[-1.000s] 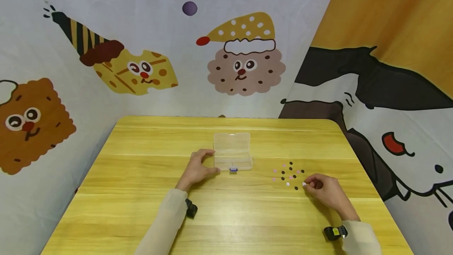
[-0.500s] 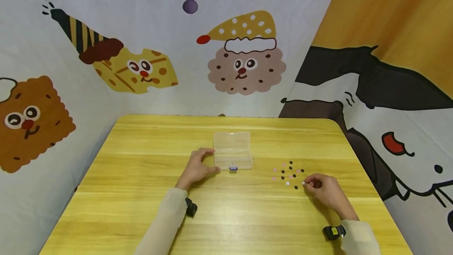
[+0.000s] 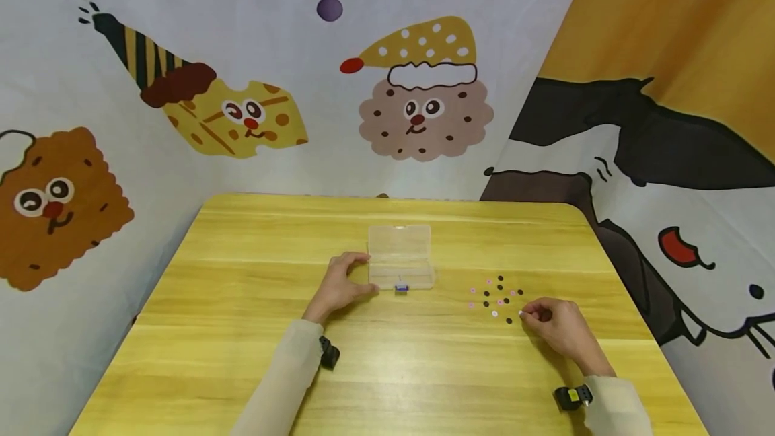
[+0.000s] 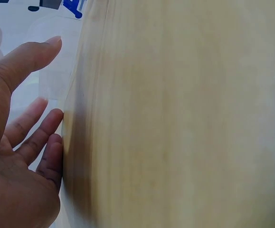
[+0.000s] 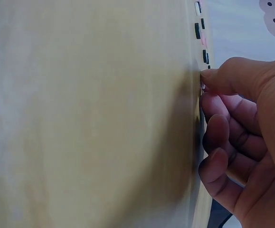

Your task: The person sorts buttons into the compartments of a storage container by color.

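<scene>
My left hand (image 3: 338, 288) holds the left side of a clear plastic box (image 3: 399, 276), thumb at its front corner and index finger near the hinge. The box's lid (image 3: 399, 241) stands raised at the back, and a blue clasp (image 3: 401, 288) shows on its front. In the left wrist view the thumb and fingers (image 4: 49, 126) are spread apart. On the right, my right hand (image 3: 560, 325) pinches a small white disc (image 3: 521, 313) between thumb and index finger, low at the table. Its other fingers (image 5: 216, 130) are curled; the thumb (image 5: 237, 78) mostly hides the disc in the right wrist view.
Several small black discs (image 3: 509, 321) and pink discs (image 3: 471, 305) lie scattered between the box and my right hand, with another white disc (image 3: 494, 313) among them. The wooden table (image 3: 412, 382) ends at a wall hung with cartoon-printed cloth (image 3: 260, 5).
The view shifts slightly. Both hands keep their places, the left at the box and the right on the white disc; the scattered discs have not moved.
</scene>
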`<state>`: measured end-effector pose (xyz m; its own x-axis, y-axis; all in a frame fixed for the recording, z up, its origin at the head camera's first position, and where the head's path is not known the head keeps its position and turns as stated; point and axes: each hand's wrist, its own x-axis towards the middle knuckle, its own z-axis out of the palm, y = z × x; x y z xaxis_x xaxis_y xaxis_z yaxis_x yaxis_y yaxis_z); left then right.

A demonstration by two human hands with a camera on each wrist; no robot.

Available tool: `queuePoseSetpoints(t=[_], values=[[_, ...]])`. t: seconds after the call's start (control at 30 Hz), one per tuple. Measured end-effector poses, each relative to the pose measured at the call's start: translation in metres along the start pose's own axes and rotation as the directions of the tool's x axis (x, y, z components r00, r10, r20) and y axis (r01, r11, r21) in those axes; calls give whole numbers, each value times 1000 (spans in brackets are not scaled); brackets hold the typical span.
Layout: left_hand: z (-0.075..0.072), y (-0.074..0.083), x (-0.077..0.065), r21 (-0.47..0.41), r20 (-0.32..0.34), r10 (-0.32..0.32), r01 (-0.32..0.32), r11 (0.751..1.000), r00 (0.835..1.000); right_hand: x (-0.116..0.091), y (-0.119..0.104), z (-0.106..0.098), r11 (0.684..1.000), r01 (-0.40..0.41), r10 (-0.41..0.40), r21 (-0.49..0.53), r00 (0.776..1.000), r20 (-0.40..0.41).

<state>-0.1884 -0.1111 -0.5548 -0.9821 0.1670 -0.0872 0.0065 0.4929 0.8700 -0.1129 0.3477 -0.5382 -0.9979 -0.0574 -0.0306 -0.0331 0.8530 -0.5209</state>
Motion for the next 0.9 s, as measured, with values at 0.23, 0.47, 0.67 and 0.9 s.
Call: queuePoseSetpoints(t=[0.23, 0.47, 0.67, 0.9], values=[[0, 2, 1, 5, 2, -3, 3, 1000, 1000, 2, -2, -1, 1000, -18, 18, -2, 1000, 19], [0, 1, 0, 0, 1, -4, 4, 1000, 1000, 2, -3, -2, 999, -36, 36, 4, 999, 25], [1, 1, -2, -7, 1, 0, 0, 1000, 1000, 1, -4, 0, 998, -53, 52, 22, 998, 28], [1, 1, 0, -6, -9, 5, -5, 1000, 1000, 5, -6, 2, 999, -39, 39, 34, 999, -9]])
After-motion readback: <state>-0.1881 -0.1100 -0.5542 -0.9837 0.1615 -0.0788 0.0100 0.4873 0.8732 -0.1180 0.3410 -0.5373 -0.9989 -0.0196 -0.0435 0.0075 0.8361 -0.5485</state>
